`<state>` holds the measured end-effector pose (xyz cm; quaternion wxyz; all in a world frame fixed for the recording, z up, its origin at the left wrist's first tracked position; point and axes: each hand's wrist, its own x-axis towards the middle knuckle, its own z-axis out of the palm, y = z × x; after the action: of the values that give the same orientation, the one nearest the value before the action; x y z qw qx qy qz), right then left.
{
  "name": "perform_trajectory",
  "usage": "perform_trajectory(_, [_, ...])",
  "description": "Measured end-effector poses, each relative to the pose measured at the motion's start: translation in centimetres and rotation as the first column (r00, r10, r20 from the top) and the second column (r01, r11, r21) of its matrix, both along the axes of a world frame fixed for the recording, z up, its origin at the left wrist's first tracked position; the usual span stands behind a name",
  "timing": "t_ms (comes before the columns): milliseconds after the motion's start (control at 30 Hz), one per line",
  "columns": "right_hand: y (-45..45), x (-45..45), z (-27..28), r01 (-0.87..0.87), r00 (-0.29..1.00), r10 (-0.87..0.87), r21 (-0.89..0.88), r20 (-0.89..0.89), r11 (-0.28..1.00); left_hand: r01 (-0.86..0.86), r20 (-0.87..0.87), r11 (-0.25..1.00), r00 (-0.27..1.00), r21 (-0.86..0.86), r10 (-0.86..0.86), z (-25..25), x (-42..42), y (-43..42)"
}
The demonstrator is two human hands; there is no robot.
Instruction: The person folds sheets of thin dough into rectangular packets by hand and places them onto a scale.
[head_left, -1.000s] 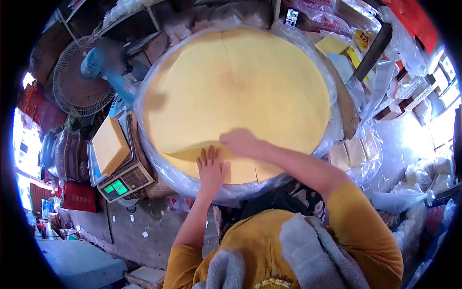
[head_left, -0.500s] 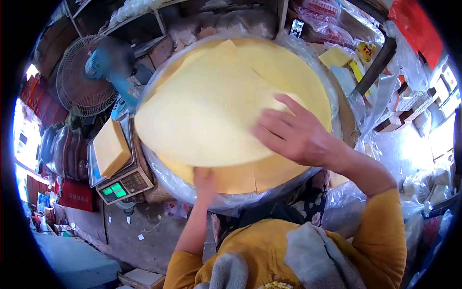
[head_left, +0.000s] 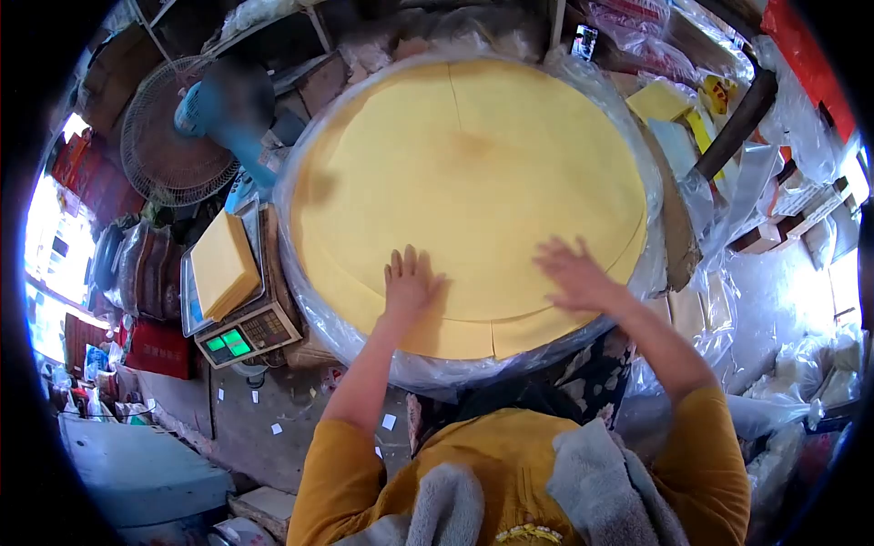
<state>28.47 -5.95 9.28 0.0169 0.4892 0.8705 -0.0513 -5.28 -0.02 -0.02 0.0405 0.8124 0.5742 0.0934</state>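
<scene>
A large round of yellow paper-like sheets (head_left: 391, 191) spreads before me, with sheet edges and seams showing near its front and top. My left hand (head_left: 411, 287) lies on the top sheet near the front edge, fingers spread and pointing away from me. My right hand (head_left: 575, 276) is flat over the front right of the same sheet, fingers apart and slightly blurred. Neither hand holds anything. Clear plastic wrap (head_left: 350, 350) surrounds the rim of the round.
To the left, a weighing scale (head_left: 250, 337) with a lit green display carries a stack of yellow sheets (head_left: 223, 268). Behind it stands a fan (head_left: 177, 132). A phone (head_left: 584, 42) is propped at the back right. A dark bar (head_left: 742, 118) slants on the right.
The lifted pale sheet has come down flat onto the round. My left hand has moved from the front edge onto its top. My right hand has lowered and spread open.
</scene>
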Motion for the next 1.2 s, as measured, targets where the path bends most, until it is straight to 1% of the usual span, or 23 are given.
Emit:
perform_trajectory(100, [-2.3,-2.1,-3.1,-0.087,0.995,0.089,-0.048,0.033,0.995,-0.023,0.031,0.999,0.999,-0.023,0.024,0.8,1.8,-2.0])
perform_trajectory(133, [-2.5,-1.9,-3.9,-0.087,0.996,0.087,-0.012,0.008,0.996,-0.046,0.004,0.99,0.999,-0.134,0.047,2.4,2.5,-2.5])
perform_trajectory(200, [-2.7,-0.8,-5.3,-0.082,0.996,0.084,0.066,-0.039,0.994,0.174,0.235,0.928,0.967,-0.33,-0.097,5.5,2.1,-2.9])
perform_trajectory(267, [-2.7,0.8,-6.5,-0.117,0.993,0.118,0.123,0.002,0.985,0.312,0.391,0.868,0.908,-0.386,-0.152,5.8,0.8,-3.3])
perform_trajectory(300, [-2.8,1.7,-6.7,-0.132,0.991,0.13,0.151,0.022,0.98,0.332,0.426,0.869,0.891,-0.367,-0.16,5.4,-0.2,-3.8])
perform_trajectory(333, [-2.8,2.5,-6.7,-0.081,0.996,0.089,0.205,-0.029,0.975,0.352,0.461,0.869,0.871,-0.348,-0.168,5.3,-1.0,-4.1])
perform_trajectory(367, [-2.8,3.4,-6.5,-0.029,0.995,0.051,0.256,-0.081,0.966,0.313,0.294,0.886,0.931,-0.343,-0.215,5.5,-1.8,-4.3])
perform_trajectory(400, [-2.9,4.0,-6.4,0.025,0.991,0.017,0.302,-0.136,0.953,0.274,0.116,0.903,0.961,-0.331,-0.249,6.2,-2.7,-4.6])
perform_trajectory(433, [-3.2,4.4,-6.2,0.041,0.985,0.012,0.3,-0.174,0.953,0.238,-0.068,0.92,0.96,-0.311,-0.271,6.5,-3.7,-4.9])
perform_trajectory(467, [-3.4,4.8,-5.9,0.057,0.977,0.007,0.299,-0.211,0.952,0.195,-0.063,0.946,0.974,-0.259,-0.218,6.3,-4.7,-4.9])
perform_trajectory(567, [-3.4,5.7,-6.5,0.125,0.949,-0.039,0.26,-0.314,0.957,0.205,-0.021,0.951,0.976,-0.232,-0.215,4.8,-7.7,-3.3])
perform_trajectory(600, [-3.3,5.8,-6.7,0.149,0.936,-0.059,0.237,-0.347,0.96,0.24,-0.011,0.963,0.97,-0.126,-0.243,4.7,-8.1,-3.0])
perform_trajectory(700, [-2.3,6.0,-5.3,0.396,0.753,-0.364,-0.065,-0.549,0.916,0.271,0.038,0.962,0.962,-0.018,-0.27,3.6,-10.3,-0.4])
perform_trajectory(733, [-1.8,6.2,-5.2,0.424,0.71,-0.406,-0.111,-0.575,0.899,0.271,0.074,0.954,0.957,0.128,-0.282,3.5,-10.7,0.2])
perform_trajectory(833, [-0.1,7.6,-4.8,0.509,0.567,-0.512,-0.215,-0.645,0.834,0.112,0.285,0.99,0.949,0.091,-0.133,4.8,-11.0,3.1])
perform_trajectory(867, [0.4,7.9,-4.9,0.539,0.514,-0.537,-0.235,-0.669,0.809,0.167,0.301,0.956,0.924,0.24,-0.237,5.5,-10.6,4.1])
perform_trajectory(900, [0.6,8.1,-5.1,0.566,0.461,-0.557,-0.255,-0.691,0.784,0.122,0.267,0.944,0.941,0.305,-0.208,7.0,-9.3,4.5])
perform_trajectory(967, [1.2,8.5,-6.3,0.609,0.448,-0.561,-0.222,-0.696,0.761,0.033,0.204,0.899,0.97,0.437,-0.134,9.5,-5.9,4.9])
perform_trajectory(1000, [1.6,8.5,-6.9,0.63,0.44,-0.562,-0.205,-0.7,0.749,0.032,0.136,0.891,0.985,0.452,-0.105,8.8,-4.8,5.5])
perform_trajectory(1067, [2.0,8.2,-7.6,0.668,0.48,-0.57,-0.144,-0.666,0.73,0.035,0.005,0.873,0.999,0.487,-0.043,5.6,-2.8,7.2])
perform_trajectory(1100, [2.1,8.1,-7.8,0.687,0.498,-0.577,-0.112,-0.647,0.718,0.011,-0.029,0.961,1.0,0.278,-0.003,3.8,-2.2,7.5])
perform_trajectory(1167, [2.4,8.0,-8.2,0.698,0.504,-0.595,-0.109,-0.626,0.707,-0.051,-0.069,0.998,0.996,0.043,0.054,3.7,0.4,6.1])
perform_trajectory(1200, [2.6,8.0,-8.3,0.704,0.508,-0.603,-0.107,-0.615,0.702,-0.047,-0.075,0.999,0.996,0.011,0.048,3.3,1.1,5.7])
